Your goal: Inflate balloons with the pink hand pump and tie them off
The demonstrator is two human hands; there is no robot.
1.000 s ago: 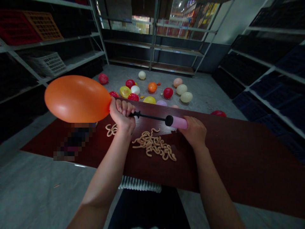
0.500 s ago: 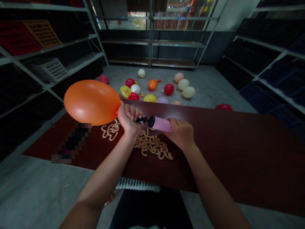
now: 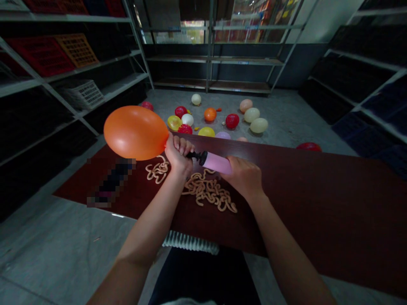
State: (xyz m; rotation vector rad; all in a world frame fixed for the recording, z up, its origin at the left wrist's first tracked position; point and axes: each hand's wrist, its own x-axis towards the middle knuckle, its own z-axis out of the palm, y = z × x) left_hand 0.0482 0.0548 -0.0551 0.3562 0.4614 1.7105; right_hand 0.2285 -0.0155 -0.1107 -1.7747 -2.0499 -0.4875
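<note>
An inflated orange balloon (image 3: pixel 135 132) sticks out to the left of my left hand (image 3: pixel 181 154). That hand is closed around the balloon's neck and the black front end of a balloon pump (image 3: pixel 218 163). The pump has a pink barrel and slopes down to the right. My right hand (image 3: pixel 244 176) wraps round the barrel's right end, which it hides. Below the hands, a pile of tan, wavy strips (image 3: pixel 211 190) lies on the dark red-brown table (image 3: pixel 305 203). A smaller bunch of the same strips (image 3: pixel 158 169) is left of my left wrist.
A pixelated dark object (image 3: pixel 112 182) lies at the table's left. Past the far edge, several balloons, among them a red balloon (image 3: pixel 232 121), rest on the grey floor (image 3: pixel 280 106). Shelves with crates (image 3: pixel 78 48) stand left and right; a metal rack (image 3: pixel 241 61) stands behind.
The whole view has shifted, so the table and floor balloons appear farther right. The orange balloon looks slightly smaller in view. Both hands keep their hold.
</note>
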